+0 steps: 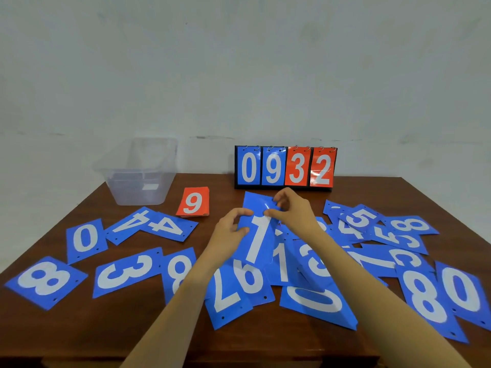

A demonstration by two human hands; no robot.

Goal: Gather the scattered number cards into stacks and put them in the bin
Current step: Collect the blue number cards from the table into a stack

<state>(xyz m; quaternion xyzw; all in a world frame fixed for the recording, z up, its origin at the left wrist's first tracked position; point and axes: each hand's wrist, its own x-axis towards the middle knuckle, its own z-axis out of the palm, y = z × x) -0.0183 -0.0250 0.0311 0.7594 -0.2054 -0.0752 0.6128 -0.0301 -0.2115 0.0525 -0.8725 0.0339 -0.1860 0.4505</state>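
Several blue number cards lie scattered over the brown table [132, 328]. My left hand [228, 229] pinches the left edge of a blue card marked 1 [259, 243], lifted at the table's middle. My right hand [292, 211] pinches its upper part, next to another blue card [255, 201] behind it. A stack of red cards [193, 202] with a 9 on top lies left of my hands. The clear plastic bin [138, 173] stands at the back left; it looks empty.
A flip scoreboard [285, 167] showing 0 9 3 2 stands at the back centre, just beyond my hands. Blue cards overlap in a heap at the right [398, 240] and lie singly at the left [45, 281]. A pale wall rises behind the table.
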